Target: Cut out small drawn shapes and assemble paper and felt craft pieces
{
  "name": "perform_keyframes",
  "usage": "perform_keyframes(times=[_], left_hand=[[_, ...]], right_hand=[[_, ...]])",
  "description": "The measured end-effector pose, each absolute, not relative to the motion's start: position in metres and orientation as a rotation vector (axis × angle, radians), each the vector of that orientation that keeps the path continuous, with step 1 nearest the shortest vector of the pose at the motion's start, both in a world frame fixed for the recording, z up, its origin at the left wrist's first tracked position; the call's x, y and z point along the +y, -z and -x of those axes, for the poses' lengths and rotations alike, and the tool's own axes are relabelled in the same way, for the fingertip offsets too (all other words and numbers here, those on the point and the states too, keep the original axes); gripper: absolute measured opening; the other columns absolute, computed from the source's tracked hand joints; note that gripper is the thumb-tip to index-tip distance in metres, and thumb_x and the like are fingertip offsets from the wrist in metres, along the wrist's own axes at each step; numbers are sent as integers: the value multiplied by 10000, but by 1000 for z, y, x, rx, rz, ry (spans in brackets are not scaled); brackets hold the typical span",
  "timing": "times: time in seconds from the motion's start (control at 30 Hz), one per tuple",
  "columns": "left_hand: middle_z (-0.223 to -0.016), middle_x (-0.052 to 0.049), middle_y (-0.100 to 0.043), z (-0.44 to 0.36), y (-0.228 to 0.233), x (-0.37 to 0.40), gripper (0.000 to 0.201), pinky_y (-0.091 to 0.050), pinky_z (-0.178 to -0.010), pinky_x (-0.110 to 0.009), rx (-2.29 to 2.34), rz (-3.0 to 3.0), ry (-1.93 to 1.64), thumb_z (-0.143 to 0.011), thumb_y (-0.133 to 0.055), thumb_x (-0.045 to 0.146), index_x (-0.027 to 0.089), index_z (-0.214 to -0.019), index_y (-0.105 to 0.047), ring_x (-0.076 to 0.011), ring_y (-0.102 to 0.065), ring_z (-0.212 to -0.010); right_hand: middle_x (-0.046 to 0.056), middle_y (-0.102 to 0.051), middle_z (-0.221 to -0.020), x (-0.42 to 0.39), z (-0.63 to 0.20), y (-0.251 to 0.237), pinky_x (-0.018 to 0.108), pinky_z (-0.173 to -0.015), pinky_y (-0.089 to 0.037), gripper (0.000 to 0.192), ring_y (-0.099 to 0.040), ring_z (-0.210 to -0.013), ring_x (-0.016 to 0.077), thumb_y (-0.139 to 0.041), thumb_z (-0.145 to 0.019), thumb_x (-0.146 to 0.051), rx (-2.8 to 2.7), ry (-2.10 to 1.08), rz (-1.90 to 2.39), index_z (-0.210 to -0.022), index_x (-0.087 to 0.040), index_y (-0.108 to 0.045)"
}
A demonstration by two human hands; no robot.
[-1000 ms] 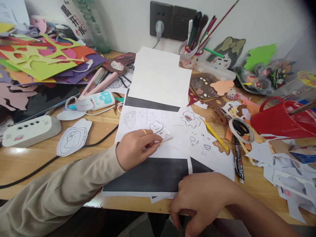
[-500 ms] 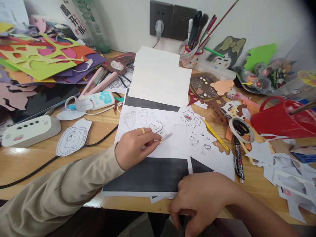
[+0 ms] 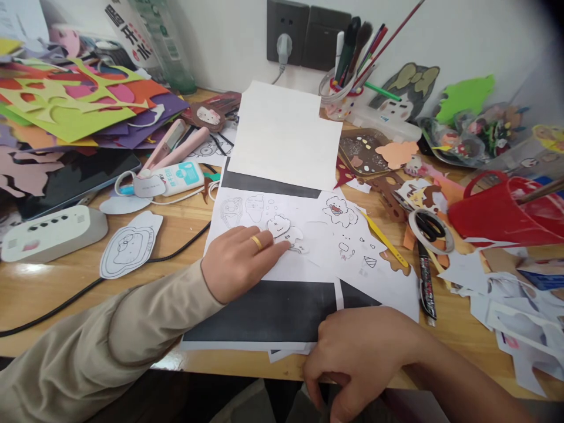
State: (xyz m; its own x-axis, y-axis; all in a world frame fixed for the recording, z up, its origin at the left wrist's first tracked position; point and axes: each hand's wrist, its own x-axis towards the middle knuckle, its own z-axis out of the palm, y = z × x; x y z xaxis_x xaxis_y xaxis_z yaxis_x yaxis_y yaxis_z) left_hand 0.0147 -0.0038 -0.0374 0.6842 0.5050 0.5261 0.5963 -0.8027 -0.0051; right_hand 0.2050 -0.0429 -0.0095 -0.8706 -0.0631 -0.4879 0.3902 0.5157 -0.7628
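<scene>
My left hand reaches over the white drawn sheets, its index finger stretched out onto a small white paper cutout with line drawing and writing. The cutout lies on the sheet, its right edge slightly raised; my thumb is hidden beneath the hand. Beside it, partly overlapped, is a drawn cloud-like face. My right hand rests at the table's front edge with fingers bent downward, thumb and index apart. Nothing shows between them, though the fingertips are partly out of sight. The white sheets carry more drawings and black printed blocks.
A blank white sheet lies behind the drawings. To the right are a yellow craft knife, a black marker, a tape roll and a red mug. Coloured paper scraps and a white power strip are left.
The cutout was pinched and lifted between my left thumb and index finger; now it lies flatter under the extended index finger. My right hand has stayed put.
</scene>
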Motion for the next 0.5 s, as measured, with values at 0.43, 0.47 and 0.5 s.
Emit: perform_keyframes(times=[0.43, 0.47, 0.5], left_hand=[[-529, 18, -505, -17, 37, -10, 96, -339, -453, -247, -448, 2757, 646, -730, -540, 213, 121, -754, -557, -106, -431, -486], [-506, 22, -495, -17, 36, -11, 114, -331, -439, -244, -429, 2759, 658, -730, -543, 232, 120, -743, -557, -102, -426, -471], [-490, 24, -490, -18, 35, -12, 123, -323, -427, -242, -414, 2758, 661, -731, -542, 239, 118, -744, -558, -100, -422, -459]], right_hand=[[-19, -586, -600, -28, -220, -18, 108, -504, -352, 258, -512, -521, 42, -533, -739, -301, 2308, 1614, -274, -930, -139, -597], [-13, -591, -615, -27, -225, -23, 116, -515, -361, 247, -515, -530, 47, -509, -754, -312, 2345, 1617, -428, -914, -146, -598], [-5, -601, -653, -25, -230, -28, 129, -528, -371, 234, -526, -561, 57, -494, -761, -321, 2372, 1606, -621, -898, -162, -598]])
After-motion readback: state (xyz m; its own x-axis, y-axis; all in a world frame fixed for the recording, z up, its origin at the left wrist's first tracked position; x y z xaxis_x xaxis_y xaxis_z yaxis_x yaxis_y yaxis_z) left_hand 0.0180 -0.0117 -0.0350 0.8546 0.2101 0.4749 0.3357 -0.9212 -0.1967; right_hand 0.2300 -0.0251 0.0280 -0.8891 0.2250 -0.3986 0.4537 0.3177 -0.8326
